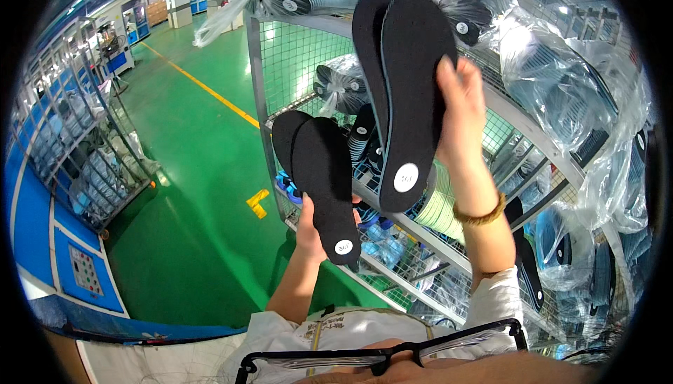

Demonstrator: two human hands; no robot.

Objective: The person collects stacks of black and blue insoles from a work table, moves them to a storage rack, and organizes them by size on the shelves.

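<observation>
My left hand (307,235) is closed around the lower part of a pair of black insoles (322,173), thumb along the edge. These two lie overlapped, and the front one has a round white sticker at its heel. Higher up and to the right, my right hand (464,107) grips the outer edge of a second pair of black insoles (417,96). They look larger, with a blue-grey edge and a round white sticker at the heel. Both pairs are held up, toes away from me, in front of a wire-mesh rack (301,26); the right pair hides part of it.
Clear plastic bags of stacked insoles (554,75) fill the rack's top and right side. Pale green stacked insoles (443,205) sit on a shelf behind my right wrist. At left stand a barred cart (91,152) of bagged goods and a blue machine (77,265) on the green floor (189,209).
</observation>
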